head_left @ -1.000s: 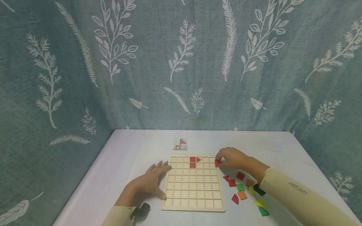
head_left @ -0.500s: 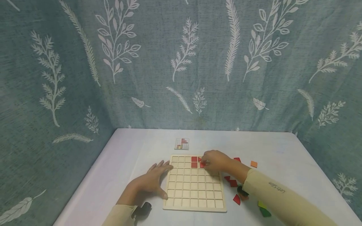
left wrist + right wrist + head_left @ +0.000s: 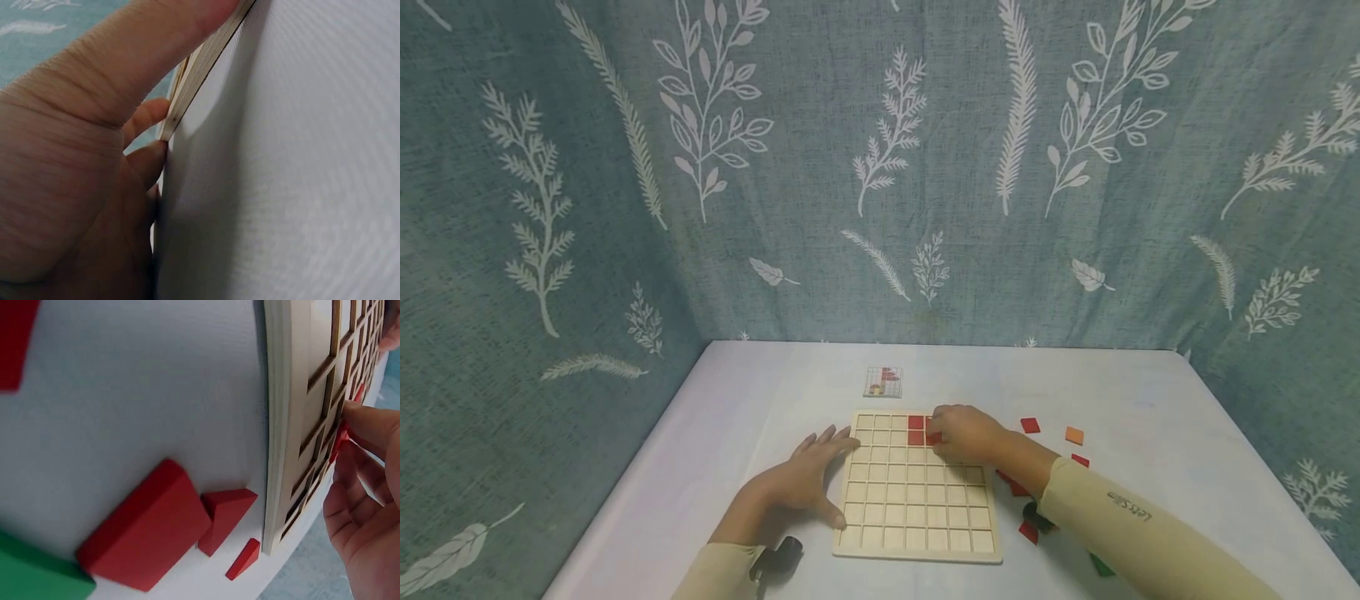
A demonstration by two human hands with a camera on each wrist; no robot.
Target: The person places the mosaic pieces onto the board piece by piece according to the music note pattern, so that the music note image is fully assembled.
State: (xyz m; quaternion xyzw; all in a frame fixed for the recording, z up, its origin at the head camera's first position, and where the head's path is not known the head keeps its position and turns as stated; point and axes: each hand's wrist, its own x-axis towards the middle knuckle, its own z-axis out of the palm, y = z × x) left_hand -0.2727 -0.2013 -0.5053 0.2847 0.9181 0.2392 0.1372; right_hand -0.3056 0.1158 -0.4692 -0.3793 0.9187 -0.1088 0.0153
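On the board (image 3: 917,517) we count two red squares (image 3: 916,422); right hand (image 3: 972,435) pinches one tile (image 3: 340,439), left hand (image 3: 800,477) spreads; only head shows one card (image 3: 883,382).

I see right hand (image 3: 967,435) has carried red piece (image 3: 932,438) from board's (image 3: 917,493) right edge inward, nearer far edge.

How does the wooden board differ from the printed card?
The board is much larger than the card. The board is pale wood, holding red tiles; the card is whitish, printed partly in red. The left grip touches the board; no grip touches the card. Both lie on the table.
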